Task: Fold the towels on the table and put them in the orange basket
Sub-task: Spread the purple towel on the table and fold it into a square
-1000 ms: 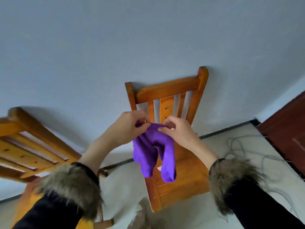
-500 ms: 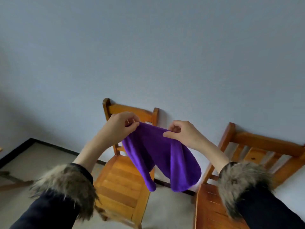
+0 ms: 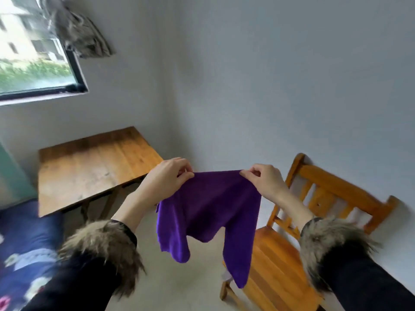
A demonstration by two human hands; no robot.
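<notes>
A purple towel hangs in the air in front of me, stretched along its top edge between both hands. My left hand pinches the towel's upper left corner. My right hand pinches the upper right corner. The lower part of the towel droops in uneven folds above the floor. A wooden table stands at the left by the wall, its top bare. No orange basket is in view.
A wooden chair stands at the right against the wall, just behind the towel. A blue patterned bedcover lies at the lower left. A window is at the upper left, with a grey cloth hanging beside it.
The view has swung left, bringing the table and window into sight. My hands have moved apart, spreading the towel's top edge wider.
</notes>
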